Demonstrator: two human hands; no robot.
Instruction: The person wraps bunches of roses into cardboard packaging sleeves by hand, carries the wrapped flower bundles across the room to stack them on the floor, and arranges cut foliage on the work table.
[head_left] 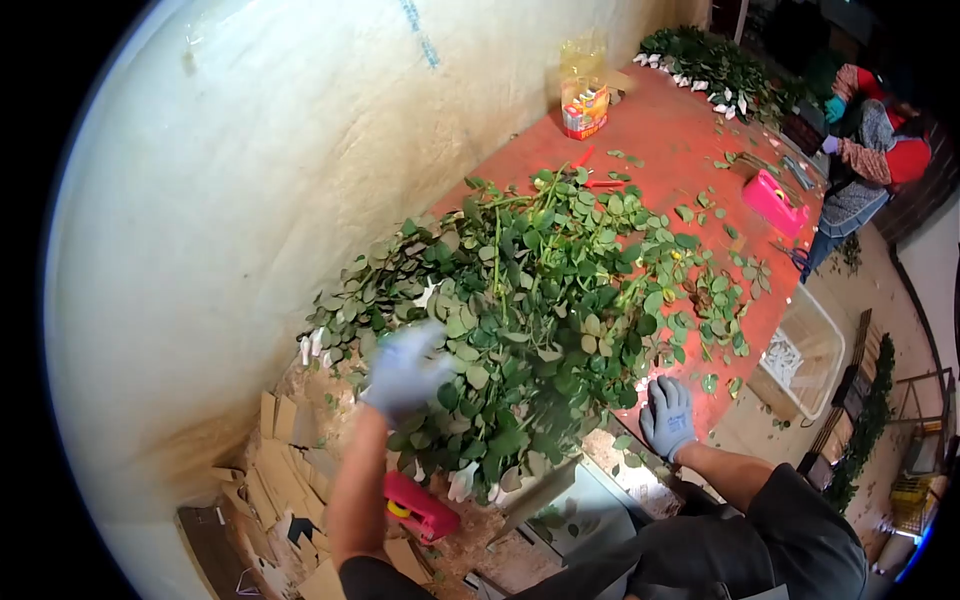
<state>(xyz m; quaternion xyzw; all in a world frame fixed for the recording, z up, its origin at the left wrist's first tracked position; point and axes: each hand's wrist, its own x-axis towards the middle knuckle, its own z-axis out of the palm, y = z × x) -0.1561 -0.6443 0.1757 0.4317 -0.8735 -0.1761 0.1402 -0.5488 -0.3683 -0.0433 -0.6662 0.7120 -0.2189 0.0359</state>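
A large heap of leafy green stems (pixel 530 290), which look like rose stems, covers the near part of the red table (pixel 640 135). Several white-wrapped ends (pixel 462 482) stick out at its near and left edges. My left hand (pixel 405 372), in a grey-blue glove, is over the left side of the heap. Motion smears its fingers, so I cannot make out any grip. On the table's near edge, right of the leaves, rests my right hand (pixel 668 415), also gloved. Its fingers lie stretched out and it holds nothing.
A pink tape dispenser (pixel 425 508) lies near me, another pink dispenser (pixel 775 203) farther along. Red-handled pruners (pixel 600 183) and an orange-labelled bag (pixel 584 105) are beyond the heap. Cardboard pieces (pixel 285 475) lie left, a plastic bin (pixel 810 345) right. A co-worker (pixel 875 150) stands at the far end.
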